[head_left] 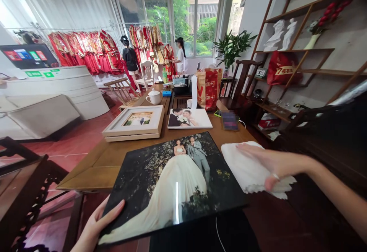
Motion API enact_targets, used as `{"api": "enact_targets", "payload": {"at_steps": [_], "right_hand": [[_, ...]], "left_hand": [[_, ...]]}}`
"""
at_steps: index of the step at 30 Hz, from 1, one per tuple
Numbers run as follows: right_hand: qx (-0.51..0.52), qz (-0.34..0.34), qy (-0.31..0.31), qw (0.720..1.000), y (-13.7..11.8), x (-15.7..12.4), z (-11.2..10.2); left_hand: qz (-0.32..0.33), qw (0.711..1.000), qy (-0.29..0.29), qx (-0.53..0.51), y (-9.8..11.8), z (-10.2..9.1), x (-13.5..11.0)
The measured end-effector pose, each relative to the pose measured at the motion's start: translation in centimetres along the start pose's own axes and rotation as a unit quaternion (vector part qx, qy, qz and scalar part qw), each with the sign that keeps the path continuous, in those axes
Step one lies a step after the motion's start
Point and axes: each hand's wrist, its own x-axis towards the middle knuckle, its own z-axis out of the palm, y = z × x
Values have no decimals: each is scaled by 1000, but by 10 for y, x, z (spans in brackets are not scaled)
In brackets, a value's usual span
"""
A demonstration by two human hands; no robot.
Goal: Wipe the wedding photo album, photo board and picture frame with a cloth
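Panel (pixel 172 168) is up in front of the wearer, tilted, at the near edge of the table (pixel 94 168); can't tell if its far side rests on the wood. Left hand (pixel 99 219) has it pinched at the lower-left edge: thumb flat on the face, other fingers hidden behind. Right hand (pixel 273 164) has fingers loosely folded over a bunched white cloth (pixel 239 168), just beside the panel's right edge; contact unclear. Panel looks stiff and thin, probably light-to-moderate for its area, so a one-corner hold likely lets it twist. Glossy face (bright glare streak) should be slick and smudge easily; corners probably chip. Best hold: opposite side edges, fingertips behind, thumbs off the picture. Cloth reads soft, limp, frilled at the edge; grab anywhere.
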Motion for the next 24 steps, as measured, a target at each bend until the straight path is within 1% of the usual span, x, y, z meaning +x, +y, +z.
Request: {"api": "enact_targets", "payload": {"at_steps": [1,3,4,6,7,9,10,11,12,13,14,15,16,17,18,21,22,24], "right_hand": [[-55,-15,14,998,7,-14,14],[-149,-41,100,983,17,-29,43],[-183,-53,147,971,20,-33,56],[-207,-68,183,959,24,-37,71],[-197,-71,189,959,25,-39,74],[-136,-60,203,968,25,-45,68],[-88,-41,227,969,24,-48,63],[-34,-15,273,961,23,-51,56],[26,13,348,937,21,-54,50],[91,34,436,895,19,-56,44],[156,44,516,841,16,-56,39],[215,43,576,788,13,-56,36],[268,35,611,744,11,-54,34],[313,29,619,719,9,-50,33],[351,32,603,716,8,-46,33],[429,75,498,749,8,-28,39],[449,86,457,763,8,-21,42],[477,92,396,779,8,-7,47]], "left_hand": [[-3,1000,-8,-8,0,4,-2],[-5,1000,-20,-18,-1,12,-5],[-7,1000,-23,-15,-2,16,-5],[-12,999,-29,-9,-3,24,-6],[-14,999,-34,-9,-4,27,-5],[-17,999,-47,-11,-5,31,-3],[-18,998,-53,-11,-6,33,-2],[-18,998,-59,-11,-7,34,-1],[-18,998,-63,-12,-9,36,0],[-17,998,-67,-12,-10,37,1],[-15,997,-71,-13,-11,40,3],[-13,997,-76,-15,-11,42,4],[-10,996,-83,-18,-12,46,5],[-7,995,-92,-22,-12,50,7],[-5,994,-104,-26,-12,54,8],[0,990,-138,-29,-11,70,14],[1,989,-145,-24,-10,76,15],[6,989,-147,-24,-10,86,19]]}}
